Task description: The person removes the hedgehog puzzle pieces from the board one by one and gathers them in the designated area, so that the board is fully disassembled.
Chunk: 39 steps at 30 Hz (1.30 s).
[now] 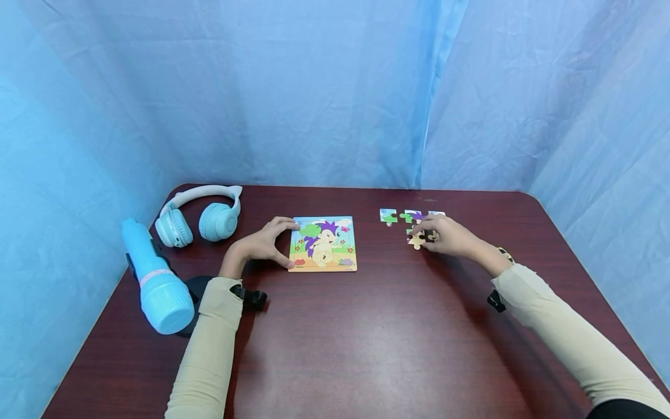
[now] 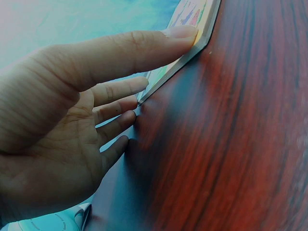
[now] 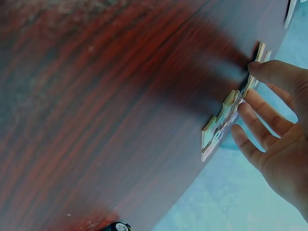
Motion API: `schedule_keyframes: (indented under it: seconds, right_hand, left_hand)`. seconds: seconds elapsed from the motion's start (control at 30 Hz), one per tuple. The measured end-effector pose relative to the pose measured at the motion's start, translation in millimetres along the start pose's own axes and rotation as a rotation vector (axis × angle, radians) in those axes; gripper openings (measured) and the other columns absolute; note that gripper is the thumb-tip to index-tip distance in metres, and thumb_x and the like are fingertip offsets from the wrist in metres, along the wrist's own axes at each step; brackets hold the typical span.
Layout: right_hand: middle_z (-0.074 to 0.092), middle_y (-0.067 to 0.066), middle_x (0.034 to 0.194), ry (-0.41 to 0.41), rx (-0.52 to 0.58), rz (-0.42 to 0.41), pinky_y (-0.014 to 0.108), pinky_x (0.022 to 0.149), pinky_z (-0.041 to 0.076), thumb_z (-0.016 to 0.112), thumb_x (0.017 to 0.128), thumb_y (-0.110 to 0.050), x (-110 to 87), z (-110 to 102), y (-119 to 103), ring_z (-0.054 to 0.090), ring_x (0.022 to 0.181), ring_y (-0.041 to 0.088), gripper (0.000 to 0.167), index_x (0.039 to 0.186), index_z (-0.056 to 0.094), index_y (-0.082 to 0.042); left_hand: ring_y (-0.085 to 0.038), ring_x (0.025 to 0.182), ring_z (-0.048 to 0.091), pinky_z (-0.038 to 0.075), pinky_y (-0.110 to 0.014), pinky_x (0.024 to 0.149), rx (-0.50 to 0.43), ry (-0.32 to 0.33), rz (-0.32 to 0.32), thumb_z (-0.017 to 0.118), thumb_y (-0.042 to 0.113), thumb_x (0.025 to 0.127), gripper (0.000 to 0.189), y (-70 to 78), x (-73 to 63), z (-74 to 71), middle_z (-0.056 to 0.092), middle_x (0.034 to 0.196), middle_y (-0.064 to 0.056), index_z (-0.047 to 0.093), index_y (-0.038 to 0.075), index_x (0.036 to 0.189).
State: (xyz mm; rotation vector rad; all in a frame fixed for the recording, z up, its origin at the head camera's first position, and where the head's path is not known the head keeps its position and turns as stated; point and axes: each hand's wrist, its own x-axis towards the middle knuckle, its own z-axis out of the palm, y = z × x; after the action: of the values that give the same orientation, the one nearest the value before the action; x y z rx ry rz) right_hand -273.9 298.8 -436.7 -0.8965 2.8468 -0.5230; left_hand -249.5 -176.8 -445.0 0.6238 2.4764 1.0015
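Observation:
A square picture puzzle board with a purple-haired cartoon hedgehog lies flat on the table; its figure has a pale patch low down. My left hand spans the board's left side, fingertips at the far corner and thumb on the near corner. In the left wrist view the thumb lies straight over the board's edge. To the right, my right hand pinches a yellowish puzzle piece between thumb and index finger. More puzzle pieces lie around it, some partly hidden by the fingers.
At the back left stand light-blue cat-ear headphones. Nearer on the left is a blue flashlight-shaped thing with a pink band, over a black round base. Blue curtains enclose the dark red-brown table.

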Motion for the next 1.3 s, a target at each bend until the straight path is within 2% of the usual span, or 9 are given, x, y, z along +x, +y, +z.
schedule_keyframes:
  seconds: [0.13, 0.3, 0.47, 0.7, 0.77, 0.87, 0.97, 1.1, 1.3]
  right_hand:
    - [0.070, 0.016, 0.124, -0.002, 0.011, -0.007, 0.060, 0.102, 0.048, 0.076, 0.087, -0.001, 0.2, 0.6, 1.6, 0.056, 0.126, 0.041, 0.033, 0.119, 0.075, -0.007]
    - [0.071, 0.016, 0.124, 0.003, 0.027, -0.025, 0.065, 0.110, 0.040, 0.075, 0.086, 0.002, 0.4, 1.0, 3.4, 0.052, 0.133, 0.047, 0.032, 0.117, 0.075, -0.005]
    - [0.072, 0.015, 0.122, 0.012, 0.018, -0.035, 0.064, 0.108, 0.043, 0.076, 0.086, 0.001, 0.2, 0.8, 4.0, 0.055, 0.129, 0.044, 0.032, 0.117, 0.075, -0.006]
    - [0.071, 0.016, 0.123, 0.009, 0.016, -0.031, 0.065, 0.109, 0.041, 0.075, 0.086, 0.001, -0.6, -0.5, 2.2, 0.053, 0.131, 0.046, 0.033, 0.118, 0.075, -0.006]
    - [0.070, 0.018, 0.124, 0.013, 0.016, -0.024, 0.062, 0.105, 0.045, 0.075, 0.087, 0.000, -0.8, -0.2, -1.0, 0.055, 0.128, 0.044, 0.032, 0.118, 0.074, -0.006]
    - [0.068, 0.018, 0.122, 0.033, 0.030, -0.046, 0.056, 0.095, 0.051, 0.075, 0.087, -0.001, 0.5, 3.2, -8.7, 0.060, 0.117, 0.039, 0.032, 0.118, 0.074, -0.005]
    - [0.068, 0.015, 0.119, 0.046, 0.051, -0.078, 0.050, 0.089, 0.052, 0.075, 0.087, -0.003, 5.2, 9.2, -20.0, 0.061, 0.109, 0.032, 0.031, 0.118, 0.074, -0.006]
    - [0.068, 0.012, 0.122, 0.029, 0.071, -0.122, 0.049, 0.093, 0.053, 0.075, 0.088, -0.006, 17.7, 18.2, -40.1, 0.060, 0.112, 0.029, 0.032, 0.120, 0.073, -0.009]
    - [0.069, 0.012, 0.120, 0.014, 0.100, -0.209, 0.051, 0.101, 0.050, 0.075, 0.090, -0.009, 46.5, 28.6, -79.5, 0.061, 0.115, 0.029, 0.033, 0.122, 0.073, -0.006]
  left_hand:
    - [-0.040, 0.151, 0.016, 0.028, -0.065, 0.118, -0.002, -0.001, 0.002, 0.089, 0.023, 0.076, 0.096, 0.3, -0.2, 0.1, 0.018, 0.164, -0.018, 0.038, 0.006, 0.155]
    - [-0.040, 0.151, 0.015, 0.028, -0.065, 0.118, -0.002, 0.000, 0.002, 0.089, 0.023, 0.076, 0.096, -0.7, 0.0, 0.2, 0.018, 0.164, -0.019, 0.038, 0.007, 0.155]
    - [-0.040, 0.151, 0.015, 0.029, -0.064, 0.118, -0.005, 0.003, 0.000, 0.089, 0.022, 0.076, 0.096, -0.3, -0.3, 0.3, 0.018, 0.164, -0.018, 0.038, 0.007, 0.155]
    - [-0.039, 0.150, 0.017, 0.029, -0.063, 0.119, 0.000, 0.003, -0.005, 0.090, 0.023, 0.075, 0.097, 0.3, 0.2, 0.2, 0.019, 0.164, -0.017, 0.038, 0.007, 0.156]
    - [-0.039, 0.150, 0.018, 0.029, -0.063, 0.119, 0.002, 0.005, -0.007, 0.090, 0.023, 0.075, 0.097, 0.2, 0.0, 0.4, 0.020, 0.164, -0.017, 0.038, 0.008, 0.156]
    - [-0.038, 0.150, 0.018, 0.029, -0.063, 0.119, 0.003, 0.007, -0.014, 0.090, 0.023, 0.075, 0.097, 0.2, -0.7, 0.9, 0.020, 0.164, -0.017, 0.038, 0.008, 0.156]
    - [-0.039, 0.150, 0.017, 0.029, -0.063, 0.119, 0.005, 0.009, -0.016, 0.090, 0.024, 0.075, 0.097, -0.4, -0.5, 1.7, 0.020, 0.163, -0.017, 0.038, 0.008, 0.156]
    - [-0.039, 0.150, 0.018, 0.031, -0.062, 0.118, 0.002, 0.008, -0.018, 0.090, 0.024, 0.075, 0.096, -0.5, 0.1, 2.0, 0.020, 0.163, -0.018, 0.038, 0.007, 0.155]
    - [-0.039, 0.150, 0.018, 0.032, -0.061, 0.119, -0.002, 0.009, -0.028, 0.090, 0.023, 0.075, 0.097, -0.2, 0.3, 2.2, 0.019, 0.164, -0.017, 0.039, 0.009, 0.155]
